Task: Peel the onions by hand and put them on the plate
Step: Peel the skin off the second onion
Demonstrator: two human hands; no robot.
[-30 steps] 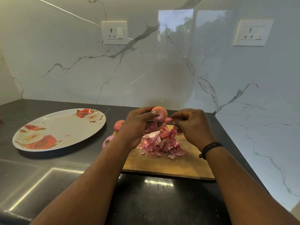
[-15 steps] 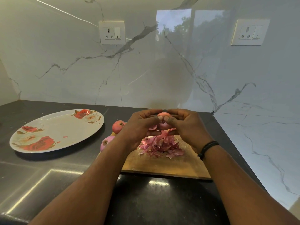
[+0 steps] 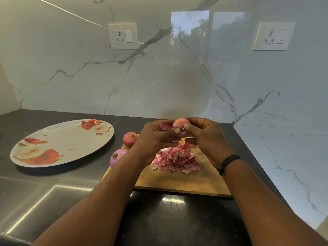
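A small pink onion [image 3: 179,122] is held above the wooden cutting board [image 3: 179,181] between both hands. My left hand [image 3: 156,137] grips it from the left, with loose purple skin showing by the fingers. My right hand [image 3: 205,137] pinches the onion from the right, thumb tip at its near end. Below lies a heap of pink onion peels [image 3: 175,159]. Two more onions lie left of the board: a reddish one [image 3: 130,139] and a purple one [image 3: 117,156]. The flowered oval plate [image 3: 58,137] sits at the left with no onions on it.
The dark countertop [image 3: 53,189] runs to a white marble wall with two sockets [image 3: 123,36], [image 3: 273,36]. The wall turns a corner close to the right of the board. A small pink peel scrap lies on the plate.
The hands came together around the onion after the right hand had pulled away with a strip of skin. The onion has turned between the fingers. The peel heap stays put.
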